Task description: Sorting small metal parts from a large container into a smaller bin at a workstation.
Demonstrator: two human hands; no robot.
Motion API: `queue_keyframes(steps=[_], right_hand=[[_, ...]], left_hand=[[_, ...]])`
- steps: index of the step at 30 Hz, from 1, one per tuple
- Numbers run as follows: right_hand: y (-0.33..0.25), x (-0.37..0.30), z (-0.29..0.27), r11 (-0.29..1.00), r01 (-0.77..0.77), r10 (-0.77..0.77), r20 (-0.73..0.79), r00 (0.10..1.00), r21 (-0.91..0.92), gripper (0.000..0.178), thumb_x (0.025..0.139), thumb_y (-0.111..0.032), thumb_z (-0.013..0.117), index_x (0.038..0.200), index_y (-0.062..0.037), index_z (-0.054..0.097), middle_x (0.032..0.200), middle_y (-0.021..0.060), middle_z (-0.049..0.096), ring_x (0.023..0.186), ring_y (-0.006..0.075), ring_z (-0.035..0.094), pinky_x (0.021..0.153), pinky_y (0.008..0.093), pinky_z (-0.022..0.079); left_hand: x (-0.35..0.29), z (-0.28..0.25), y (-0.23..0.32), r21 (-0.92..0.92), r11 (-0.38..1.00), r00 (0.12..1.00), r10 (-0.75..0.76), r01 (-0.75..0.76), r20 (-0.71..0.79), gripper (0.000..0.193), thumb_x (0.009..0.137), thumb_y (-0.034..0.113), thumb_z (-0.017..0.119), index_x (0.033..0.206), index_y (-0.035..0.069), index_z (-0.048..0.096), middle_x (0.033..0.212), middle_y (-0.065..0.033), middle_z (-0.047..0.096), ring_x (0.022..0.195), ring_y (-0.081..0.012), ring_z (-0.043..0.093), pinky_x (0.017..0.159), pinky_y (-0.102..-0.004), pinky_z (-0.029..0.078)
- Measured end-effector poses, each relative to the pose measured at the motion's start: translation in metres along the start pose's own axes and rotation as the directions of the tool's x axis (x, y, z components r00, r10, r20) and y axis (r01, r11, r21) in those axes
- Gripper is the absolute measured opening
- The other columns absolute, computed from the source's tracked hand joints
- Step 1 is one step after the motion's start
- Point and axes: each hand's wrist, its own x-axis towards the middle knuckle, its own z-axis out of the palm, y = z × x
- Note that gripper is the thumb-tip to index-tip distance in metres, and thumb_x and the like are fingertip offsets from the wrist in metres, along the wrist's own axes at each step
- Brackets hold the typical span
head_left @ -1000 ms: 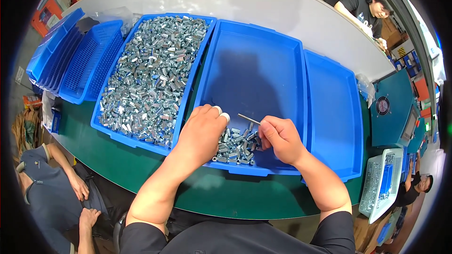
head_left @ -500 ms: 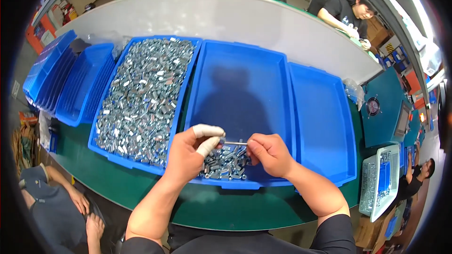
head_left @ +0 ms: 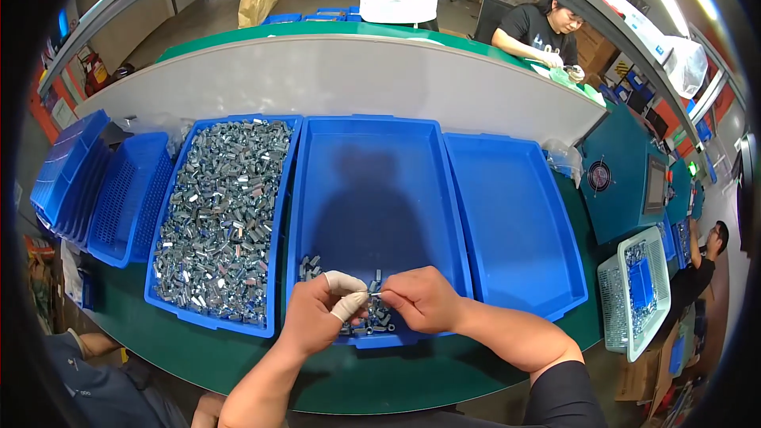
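Observation:
My left hand (head_left: 311, 317), with pale finger covers on thumb and forefinger, pinches a small silvery metal part (head_left: 369, 294), mostly hidden by the fingertips. Close against it on the right, my right hand (head_left: 426, 299) is closed on a thin metal rod, of which only a short bit shows between the hands. Both hands are over the near end of the middle blue tray (head_left: 452, 222). Below them lie several loose short metal sleeves (head_left: 382, 320), partly covered by my hands.
Left of the middle tray, a blue tray (head_left: 279, 269) is heaped with metal sleeves. Another blue tray (head_left: 515, 222) stands right. Stacked blue baskets (head_left: 131, 198) are at far left. A pale basket (head_left: 614, 301) and green machine (head_left: 622, 178) stand right. Co-workers are across the partition (head_left: 317, 71) and beside me.
My hands have come closer together, and the rod that showed between them is now nearly hidden. The view has tilted up, so the trays appear lower.

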Motion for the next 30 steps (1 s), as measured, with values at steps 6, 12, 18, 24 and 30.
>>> queue_keyframes(steps=[6, 12, 18, 24, 30], right_hand=[[-0.003, 0.004, -0.004, 0.953, -0.145, 0.123, 0.095, 0.988, 0.268, 0.029, 0.101, -0.016, 0.055, 0.075, -0.003, 0.061, 0.055, 0.0057, 0.055, 0.048, 0.016, 0.055, 0.049, 0.0315, 0.041], [-0.005, 0.001, -0.008, 0.804, -0.392, 0.294, 0.273, 0.916, 0.447, 0.038, 0.105, -0.021, 0.05, 0.072, -0.0039, 0.06, 0.05, 0.0013, 0.052, 0.046, 0.0091, 0.049, 0.046, 0.0264, 0.037], [-0.008, 0.003, -0.003, 0.943, -0.231, 0.233, 0.02, 0.972, 0.239, 0.027, 0.099, -0.013, 0.056, 0.075, -0.002, 0.062, 0.059, 0.0105, 0.057, 0.05, 0.0196, 0.056, 0.05, 0.0322, 0.043], [-0.012, 0.003, -0.009, 0.951, -0.2, 0.177, 0.113, 0.978, 0.237, 0.036, 0.102, -0.015, 0.051, 0.07, -0.0018, 0.059, 0.053, 0.0043, 0.056, 0.045, 0.0119, 0.055, 0.045, 0.0265, 0.041], [-0.004, 0.002, -0.008, 0.795, -0.427, 0.339, 0.268, 0.902, 0.431, 0.044, 0.105, -0.025, 0.049, 0.067, -0.0034, 0.057, 0.05, 0.0023, 0.054, 0.042, 0.011, 0.052, 0.043, 0.026, 0.038]], left_hand=[[0.0, 0.006, 0.002, 0.332, 0.907, 0.961, 0.276, -0.258, -0.008, 0.006, 0.088, -0.002, 0.071, 0.094, -0.001, 0.068, 0.086, -0.0094, 0.071, 0.075, -0.0151, 0.069, 0.065, -0.026, 0.054], [0.001, 0.007, 0.007, 0.561, 0.671, 0.845, 0.525, -0.485, 0.102, 0.013, 0.082, -0.001, 0.075, 0.094, 0.003, 0.07, 0.087, -0.0112, 0.071, 0.075, -0.0204, 0.071, 0.065, -0.0282, 0.055], [-0.003, 0.003, 0.006, 0.247, 0.959, 0.989, 0.149, -0.139, -0.024, 0.024, 0.088, -0.001, 0.073, 0.111, -0.001, 0.065, 0.094, -0.007, 0.071, 0.088, -0.0124, 0.069, 0.076, -0.0273, 0.056], [-0.001, 0.007, 0.006, 0.302, 0.933, 0.976, 0.215, -0.197, -0.028, 0.01, 0.088, 0.001, 0.073, 0.096, 0.0, 0.067, 0.084, -0.0067, 0.071, 0.081, -0.0126, 0.069, 0.068, -0.0267, 0.054], [-0.002, 0.005, 0.002, 0.466, 0.778, 0.892, 0.449, -0.421, 0.057, 0.012, 0.085, 0.003, 0.076, 0.096, 0.001, 0.07, 0.084, -0.0097, 0.072, 0.077, -0.0196, 0.071, 0.068, -0.0295, 0.055]])
